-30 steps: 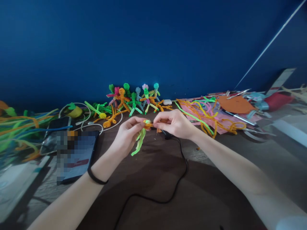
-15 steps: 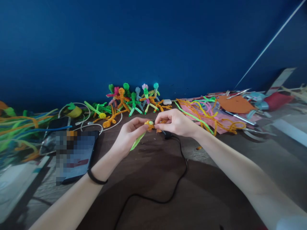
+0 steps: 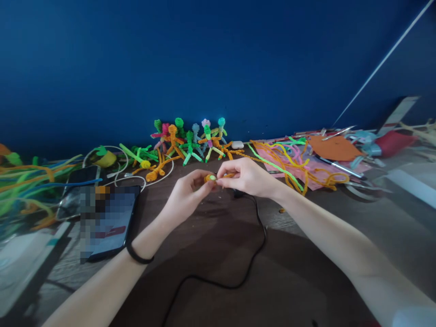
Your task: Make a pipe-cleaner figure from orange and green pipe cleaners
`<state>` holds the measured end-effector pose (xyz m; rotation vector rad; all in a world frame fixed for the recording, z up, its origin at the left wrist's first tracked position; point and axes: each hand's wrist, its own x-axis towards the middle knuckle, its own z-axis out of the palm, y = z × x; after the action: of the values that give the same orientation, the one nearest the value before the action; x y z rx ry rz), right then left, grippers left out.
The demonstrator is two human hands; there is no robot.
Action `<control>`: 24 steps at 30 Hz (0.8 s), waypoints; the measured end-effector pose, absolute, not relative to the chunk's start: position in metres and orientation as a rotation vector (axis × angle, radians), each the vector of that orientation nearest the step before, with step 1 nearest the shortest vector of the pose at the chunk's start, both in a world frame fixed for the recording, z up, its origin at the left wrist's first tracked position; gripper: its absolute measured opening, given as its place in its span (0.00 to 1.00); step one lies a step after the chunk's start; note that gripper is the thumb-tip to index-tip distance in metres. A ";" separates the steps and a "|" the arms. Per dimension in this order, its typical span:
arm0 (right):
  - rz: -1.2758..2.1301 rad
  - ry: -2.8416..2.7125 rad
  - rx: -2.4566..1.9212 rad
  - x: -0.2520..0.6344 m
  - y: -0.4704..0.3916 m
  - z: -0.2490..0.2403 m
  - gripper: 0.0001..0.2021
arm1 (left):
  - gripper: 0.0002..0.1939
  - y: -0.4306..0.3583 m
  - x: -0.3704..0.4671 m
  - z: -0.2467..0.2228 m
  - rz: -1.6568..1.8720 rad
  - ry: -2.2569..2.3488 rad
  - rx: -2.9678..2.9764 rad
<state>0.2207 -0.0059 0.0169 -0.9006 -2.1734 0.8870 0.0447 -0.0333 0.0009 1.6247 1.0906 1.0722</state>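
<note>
Above the middle of the desk, my left hand (image 3: 185, 193) pinches a small coil of orange-yellow and light green pipe cleaner (image 3: 210, 178) between thumb and fingers. My right hand (image 3: 244, 176) meets it from the other side, its thumb and fingertips closed on an orange end of the pipe cleaner. Much of the coil is hidden by the fingers. Behind the hands, several pipe cleaner figures (image 3: 190, 144) in green, orange, pink and blue stand against the blue wall. An orange figure (image 3: 156, 174) lies nearer, to the left.
A phone (image 3: 136, 204) lies left of my left forearm, beside loose pipe cleaners (image 3: 20, 181). A black cable (image 3: 260, 240) crosses the desk below my hands. To the right are more pipe cleaners (image 3: 286, 168), pink paper, an orange sheet (image 3: 335, 148) and a white earbud case (image 3: 237, 145).
The coil has been turned between my fingers. The green strand that hung below my left hand no longer shows. Both hands stay in nearly the same place.
</note>
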 end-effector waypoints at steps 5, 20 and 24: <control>0.956 -2.157 -0.860 0.224 -0.006 0.021 0.07 | 0.09 -0.031 0.042 0.001 1.065 1.036 1.468; 0.899 -2.165 -0.807 0.226 -0.005 0.022 0.06 | 0.09 -0.033 0.041 0.003 1.027 0.944 1.478; 0.787 -2.201 -0.848 0.226 -0.005 0.022 0.05 | 0.12 -0.033 0.042 0.003 1.011 1.002 1.547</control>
<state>0.2263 -0.0054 0.0217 -0.8483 -2.2015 0.7866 0.0416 -0.0334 0.0031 1.5474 1.0021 1.0105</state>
